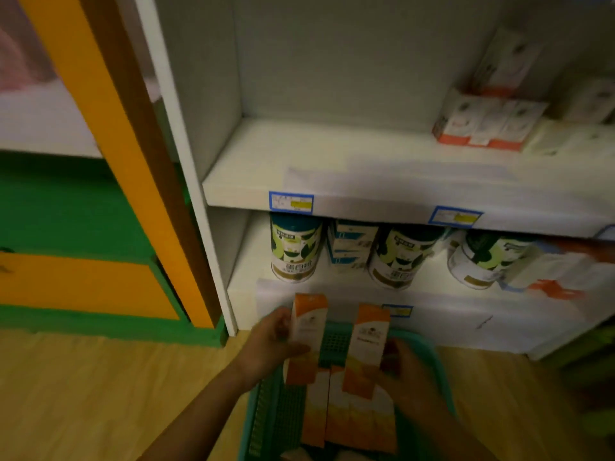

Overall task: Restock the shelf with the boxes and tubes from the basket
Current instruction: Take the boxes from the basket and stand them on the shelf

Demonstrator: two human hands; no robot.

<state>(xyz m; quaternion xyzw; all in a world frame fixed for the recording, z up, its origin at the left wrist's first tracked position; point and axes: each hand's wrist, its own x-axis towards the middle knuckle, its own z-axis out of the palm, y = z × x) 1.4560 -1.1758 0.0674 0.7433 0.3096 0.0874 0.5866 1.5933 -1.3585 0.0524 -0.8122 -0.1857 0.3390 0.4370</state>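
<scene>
My left grip is closed around a tall orange-and-white box, thumb across its front face, holding it upright above the left part of the green basket. My right grip is wrapped around a second orange-and-white box of the same kind, fingers behind and along its right edge; this box also stands roughly upright, just beside the first with a gap of basket mesh between them. The right side of the picture is blurred, so I cannot make out the finger positions there in detail.

Below both held boxes, more orange-and-white boxes lie flat in the basket, side by side.

Past the basket stands the white shelf unit. Its lower shelf carries three round tins with green-and-white labels and a blue-and-white carton between the first two. The upper shelf is bare on its left and holds white-and-red boxes on the right. Blue-framed price tags sit on the shelf edges. The basket rests over a wooden floor, with an orange-and-green cabinet to the left.
</scene>
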